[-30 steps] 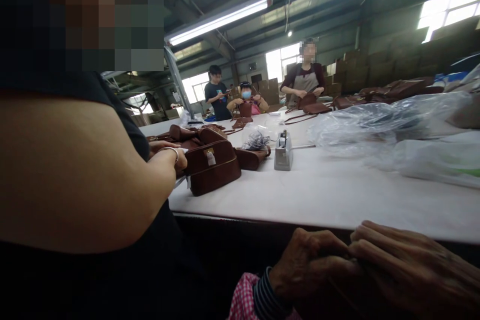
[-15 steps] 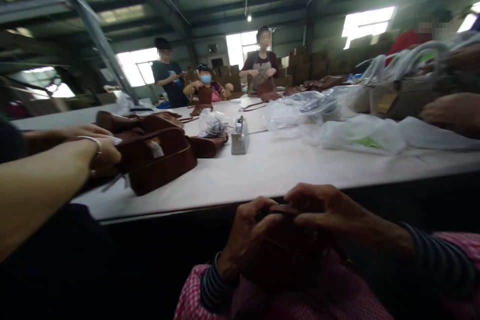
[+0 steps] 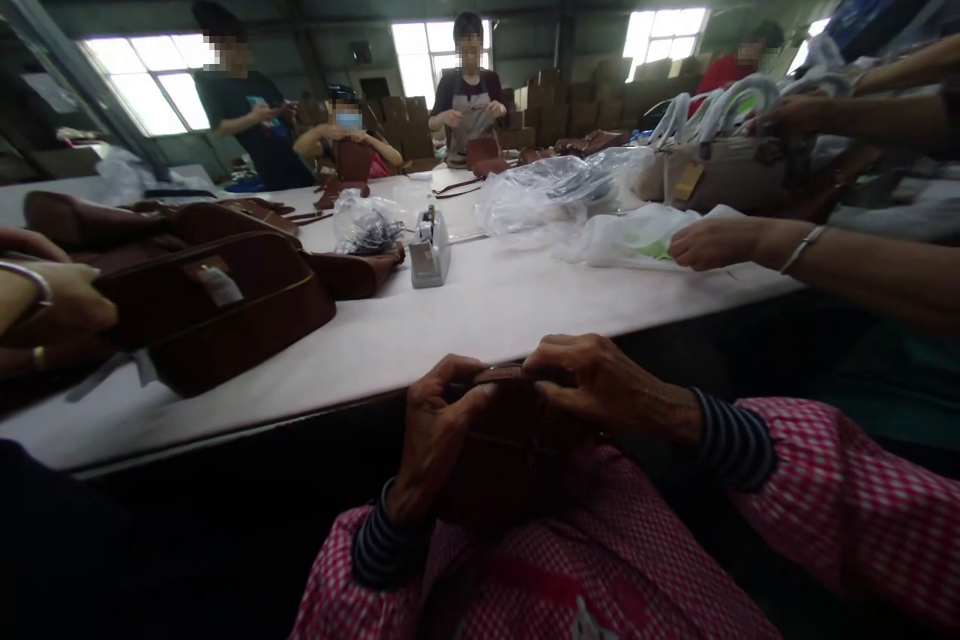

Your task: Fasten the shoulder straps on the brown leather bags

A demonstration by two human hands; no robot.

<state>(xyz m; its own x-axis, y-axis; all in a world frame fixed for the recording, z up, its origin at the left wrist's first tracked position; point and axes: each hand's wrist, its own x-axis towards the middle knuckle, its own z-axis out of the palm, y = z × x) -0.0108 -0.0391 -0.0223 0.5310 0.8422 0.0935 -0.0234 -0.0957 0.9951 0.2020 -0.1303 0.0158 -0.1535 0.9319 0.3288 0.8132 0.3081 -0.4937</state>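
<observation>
A dark brown leather bag [image 3: 495,470] rests against my lap, below the table's front edge. My left hand [image 3: 444,420] is closed round its upper left side, thumb near the top. From the right, my right hand [image 3: 592,380] pinches the bag's top edge. Between the two hands a short brown strap or handle [image 3: 501,374] shows at the top. The bag's lower part is dark, and its details are hard to make out.
The white table [image 3: 480,310] carries a tape dispenser [image 3: 430,255], clear plastic bags [image 3: 540,195] and brown bags [image 3: 240,290] at the left. A co-worker's hand [image 3: 712,240] touches white plastic at the right. A grey handbag [image 3: 724,180] stands beyond.
My view has turned right and steadied, so the table things sit further left. A co-worker's arm now reaches in over the plastic at the right. Both my hands still hold the brown bag.
</observation>
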